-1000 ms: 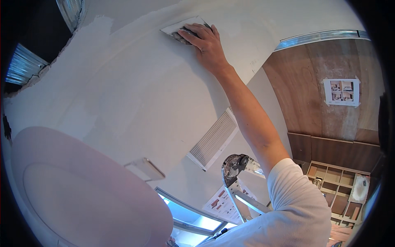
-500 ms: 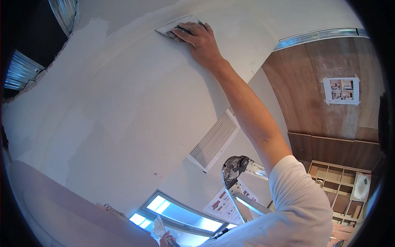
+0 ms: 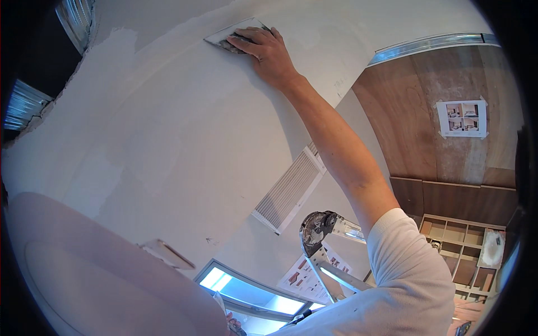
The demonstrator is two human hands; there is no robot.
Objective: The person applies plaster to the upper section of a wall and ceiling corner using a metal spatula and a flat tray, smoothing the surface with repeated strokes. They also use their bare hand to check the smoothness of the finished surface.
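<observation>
My right hand (image 3: 263, 53) is raised to the off-white plastered ceiling (image 3: 157, 123), fingers closed on a flat metal trowel (image 3: 232, 36) that lies against the surface. My left hand (image 3: 235, 323) is at the bottom edge, partly hidden, closed on a putty knife (image 3: 221, 305) whose blade points upward. A large, smooth, pale pink rounded object (image 3: 101, 269) fills the lower left beside it; I cannot make out what it is.
A slatted vent (image 3: 283, 190), folding ladder (image 3: 316, 229), lit window (image 3: 252, 291) and printed sheet (image 3: 294, 274) sit below. At right: plywood panels (image 3: 403, 123) with a taped picture sheet and a gridded wooden frame (image 3: 459, 246). A ragged opening (image 3: 42, 47) shows metal framing upper left.
My right hand and trowel have slid slightly left and upward. The pink object dropped, then rose partway. My left hand with the putty knife appeared more fully, then became partly covered again.
</observation>
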